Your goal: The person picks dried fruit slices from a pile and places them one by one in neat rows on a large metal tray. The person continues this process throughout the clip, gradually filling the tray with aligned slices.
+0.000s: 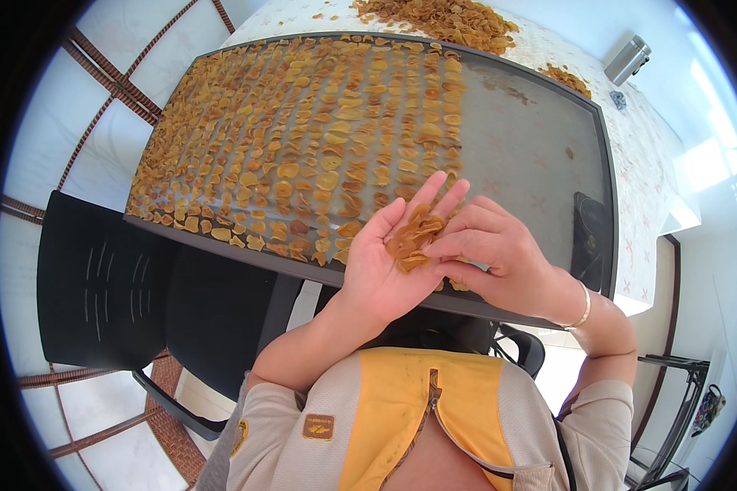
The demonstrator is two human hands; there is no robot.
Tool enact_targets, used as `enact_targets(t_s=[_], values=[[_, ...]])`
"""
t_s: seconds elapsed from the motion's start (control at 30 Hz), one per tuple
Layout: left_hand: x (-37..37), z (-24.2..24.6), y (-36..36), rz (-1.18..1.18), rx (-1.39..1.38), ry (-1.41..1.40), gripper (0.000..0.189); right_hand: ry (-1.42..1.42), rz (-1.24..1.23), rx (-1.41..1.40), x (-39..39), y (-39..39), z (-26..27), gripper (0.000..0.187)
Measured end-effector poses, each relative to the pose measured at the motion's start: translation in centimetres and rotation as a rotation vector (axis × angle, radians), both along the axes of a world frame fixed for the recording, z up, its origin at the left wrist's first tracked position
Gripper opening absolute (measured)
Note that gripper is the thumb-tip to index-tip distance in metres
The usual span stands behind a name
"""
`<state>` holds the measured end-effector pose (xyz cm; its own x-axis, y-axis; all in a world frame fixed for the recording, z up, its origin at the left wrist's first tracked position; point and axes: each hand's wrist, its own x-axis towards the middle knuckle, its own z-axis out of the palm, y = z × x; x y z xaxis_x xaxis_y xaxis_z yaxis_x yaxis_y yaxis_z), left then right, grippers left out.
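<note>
My left hand [381, 270] is palm up and cradles a small heap of dried amber-brown slices [416, 236], perhaps dried fruit or root. From the right, my right hand [497, 251] reaches over that palm. Its thumb and forefinger pinch at a slice on the near side of the heap. Both hands are above the near edge of a dark-framed glass tabletop [510, 147]. Close-set rows of similar slices [335, 141] cover its left and middle part, and some rows behind my hands are hidden.
Beyond the glass, a large pile of slices [442, 21] and a smaller pile [566, 80] lie on a patterned white cloth [635, 184]. A metal flask [627, 60] stands at far right. A black chair [107, 276] is at left. A dark rectangular shape [588, 239] shows at the glass's right end.
</note>
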<state>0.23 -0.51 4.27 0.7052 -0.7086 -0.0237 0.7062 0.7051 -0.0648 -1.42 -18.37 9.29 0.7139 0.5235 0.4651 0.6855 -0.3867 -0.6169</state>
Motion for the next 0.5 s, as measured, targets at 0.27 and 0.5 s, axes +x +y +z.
enact_targets(t_s=[0.27,0.5], values=[[-0.9,0.7,-1.3,0.034,0.044,0.006,0.052,-0.186,-0.06,-0.097,-1.7,-0.6,-1.0,0.026],[-1.2,1.1,-1.8,0.03,0.139,0.004,0.052,-0.168,-0.065,-0.041,-2.1,0.3,-1.6,0.027]])
